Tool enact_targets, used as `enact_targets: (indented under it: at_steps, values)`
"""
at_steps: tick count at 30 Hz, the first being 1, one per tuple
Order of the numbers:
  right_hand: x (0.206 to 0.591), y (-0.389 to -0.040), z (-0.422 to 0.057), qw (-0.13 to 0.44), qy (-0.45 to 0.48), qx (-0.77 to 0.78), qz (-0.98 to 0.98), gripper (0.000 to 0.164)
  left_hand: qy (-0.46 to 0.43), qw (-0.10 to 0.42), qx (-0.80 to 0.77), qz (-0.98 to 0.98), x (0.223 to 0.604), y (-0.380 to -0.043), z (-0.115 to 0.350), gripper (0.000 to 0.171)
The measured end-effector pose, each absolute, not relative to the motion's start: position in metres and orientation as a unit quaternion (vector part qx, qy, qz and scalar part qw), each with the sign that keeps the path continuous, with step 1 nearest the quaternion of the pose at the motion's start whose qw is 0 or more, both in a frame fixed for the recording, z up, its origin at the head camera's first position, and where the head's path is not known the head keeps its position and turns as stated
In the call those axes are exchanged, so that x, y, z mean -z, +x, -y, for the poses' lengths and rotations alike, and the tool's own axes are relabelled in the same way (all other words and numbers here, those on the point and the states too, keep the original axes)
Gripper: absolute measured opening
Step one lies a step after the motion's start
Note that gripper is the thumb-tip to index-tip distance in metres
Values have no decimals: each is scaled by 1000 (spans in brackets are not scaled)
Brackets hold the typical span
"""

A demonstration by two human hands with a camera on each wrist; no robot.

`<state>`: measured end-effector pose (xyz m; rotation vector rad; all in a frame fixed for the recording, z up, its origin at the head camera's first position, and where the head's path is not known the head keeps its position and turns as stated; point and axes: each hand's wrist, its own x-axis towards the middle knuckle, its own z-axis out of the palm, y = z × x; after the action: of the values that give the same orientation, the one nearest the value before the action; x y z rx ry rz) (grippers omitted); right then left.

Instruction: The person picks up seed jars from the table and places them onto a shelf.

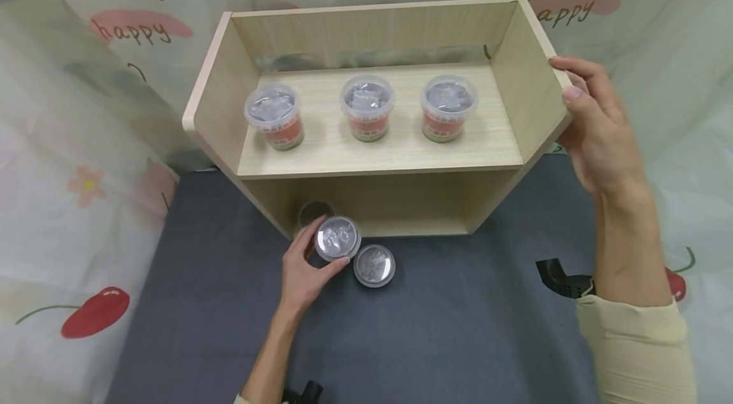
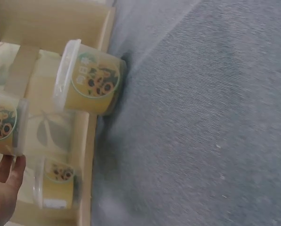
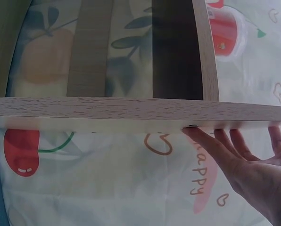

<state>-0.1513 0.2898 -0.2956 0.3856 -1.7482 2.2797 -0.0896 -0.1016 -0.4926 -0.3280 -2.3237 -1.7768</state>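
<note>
My left hand (image 1: pixel 306 273) grips a clear plastic tub with a lid (image 1: pixel 338 238) between thumb and fingers, in front of the shelf's lower level. In the left wrist view this tub (image 2: pixel 3 123) has a yellow label with sunflowers. Close beside it, a similar lidded tub (image 2: pixel 95 81) stands on the grey cloth. A third yellow tub (image 2: pixel 59 184) sits inside the lower level, partly hidden by my hand in the head view. My right hand (image 1: pixel 601 124) touches the right side panel of the wooden shelf (image 1: pixel 538 73); in the right wrist view its fingertips rest against the outer face.
On the upper level stand three lidded tubs with red labels, at left (image 1: pixel 275 116), middle (image 1: pixel 368 108) and right (image 1: pixel 449 108). Dark grey cloth (image 1: pixel 446 321) covers the table. A printed curtain (image 1: pixel 74 137) hangs behind the shelf and at both sides.
</note>
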Motion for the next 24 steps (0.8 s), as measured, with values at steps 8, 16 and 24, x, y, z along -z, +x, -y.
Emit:
enact_targets:
  at_steps: [8, 16, 24]
  values:
    - [296, -150, -288, 125, 127, -774, 608, 35, -127, 103, 599, 784, 488, -99, 90, 80]
    - [297, -149, -287, 127, 124, -772, 610, 35, -118, 84, 602, 786, 488, -108, 77, 79]
    - [296, -149, -288, 132, 125, -764, 620, 35, -126, 61, 641, 755, 491, -118, 67, 77]
